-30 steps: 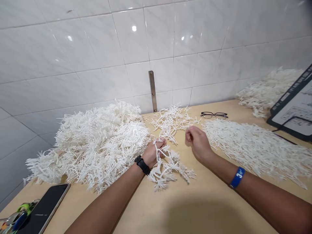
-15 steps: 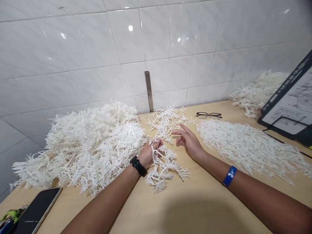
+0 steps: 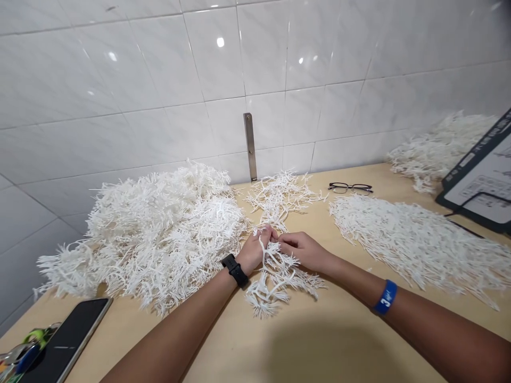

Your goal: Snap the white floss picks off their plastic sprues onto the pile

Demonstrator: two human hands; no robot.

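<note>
My left hand (image 3: 255, 249), with a black watch on the wrist, is closed around the stems of a white branched plastic sprig bunch (image 3: 275, 276) that fans out toward me on the wooden table (image 3: 303, 346). My right hand (image 3: 301, 250), blue band on its wrist, meets the left hand at the stems, fingers curled and pinching one of the sprigs. A big heap of white sprigs (image 3: 159, 229) lies just left of my hands. A thin scatter of sprigs (image 3: 281, 197) lies right behind them.
A flat spread of white sprigs (image 3: 415, 239) covers the right side, with another pile (image 3: 435, 151) at the far right by a black-framed board (image 3: 479, 181). Glasses (image 3: 350, 188) lie near the tiled wall. A phone (image 3: 67, 340) and keys (image 3: 19, 356) sit front left.
My right hand, a fist a second ago, opened, then came left and down to the stems in my left hand. My left hand stayed closed on the bunch.
</note>
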